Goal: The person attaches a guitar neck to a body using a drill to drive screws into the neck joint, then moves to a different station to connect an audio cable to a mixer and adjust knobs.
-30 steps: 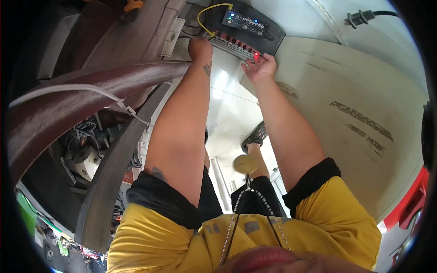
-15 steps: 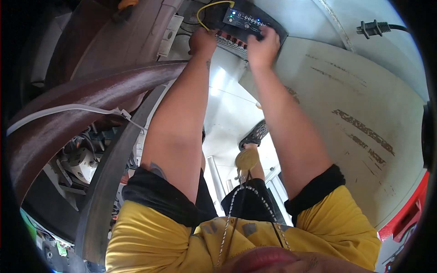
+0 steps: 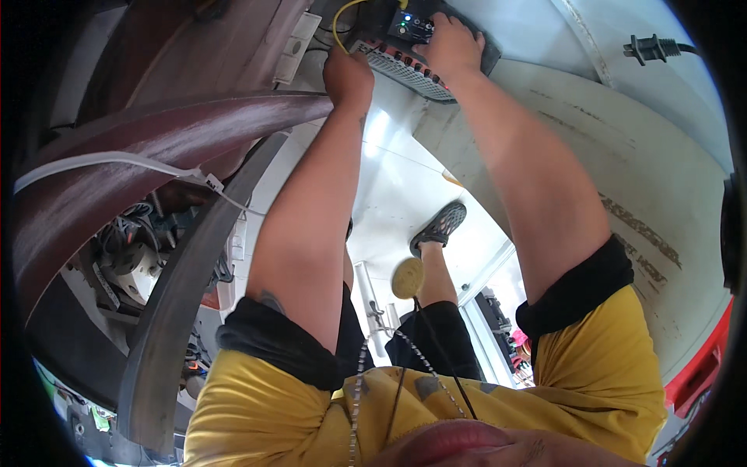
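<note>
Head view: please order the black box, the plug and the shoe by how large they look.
1. black box, though hands cover part of it
2. shoe
3. plug
The shoe lies farther away, so true sizes are unsure.

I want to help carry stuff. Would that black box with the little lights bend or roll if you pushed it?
Probably not. The black box looks hard and flat-sided, so it should slide rather than roll. The right hand lies flat on it without denting it. Its yellow cable curves loosely, so that part likely flops.
</note>
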{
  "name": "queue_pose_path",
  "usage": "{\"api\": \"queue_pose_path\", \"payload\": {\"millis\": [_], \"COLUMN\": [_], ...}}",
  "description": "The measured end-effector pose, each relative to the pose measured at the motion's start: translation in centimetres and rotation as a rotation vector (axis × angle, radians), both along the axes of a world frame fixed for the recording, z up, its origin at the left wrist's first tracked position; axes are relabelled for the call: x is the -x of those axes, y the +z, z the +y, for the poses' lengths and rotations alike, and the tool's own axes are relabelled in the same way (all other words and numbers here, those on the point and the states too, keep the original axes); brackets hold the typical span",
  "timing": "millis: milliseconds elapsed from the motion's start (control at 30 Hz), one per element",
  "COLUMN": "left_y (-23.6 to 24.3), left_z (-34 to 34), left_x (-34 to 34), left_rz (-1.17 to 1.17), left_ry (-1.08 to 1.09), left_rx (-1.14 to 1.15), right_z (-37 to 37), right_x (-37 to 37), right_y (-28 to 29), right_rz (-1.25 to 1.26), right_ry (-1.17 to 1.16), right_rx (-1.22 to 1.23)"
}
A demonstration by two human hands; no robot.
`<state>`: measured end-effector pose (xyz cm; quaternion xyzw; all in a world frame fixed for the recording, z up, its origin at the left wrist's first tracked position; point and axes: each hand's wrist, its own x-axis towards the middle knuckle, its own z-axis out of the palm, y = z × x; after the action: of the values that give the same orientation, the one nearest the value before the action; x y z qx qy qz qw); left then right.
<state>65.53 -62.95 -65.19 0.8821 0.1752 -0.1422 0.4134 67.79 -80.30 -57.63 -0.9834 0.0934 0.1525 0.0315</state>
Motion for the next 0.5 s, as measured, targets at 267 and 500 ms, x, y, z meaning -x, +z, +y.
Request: {"api": "queue_pose_path", "payload": {"millis": [267, 500], "left_y": [10.6, 18.3], "left_z": [2.0, 8.7], "left_x": [7.0, 22.6], "left_rz": [-0.174, 0.167], "left_ry": [-0.01, -0.224], "left_rx": [0.044, -0.127], "right_z": [7.6, 13.3], "right_x": [8.0, 25.7], "right_y": [5.3, 18.5], "right_rz": [-0.077, 0.294], "right_ry": [-0.476, -0.468], "right_rx": [-0.196, -0.32]}}
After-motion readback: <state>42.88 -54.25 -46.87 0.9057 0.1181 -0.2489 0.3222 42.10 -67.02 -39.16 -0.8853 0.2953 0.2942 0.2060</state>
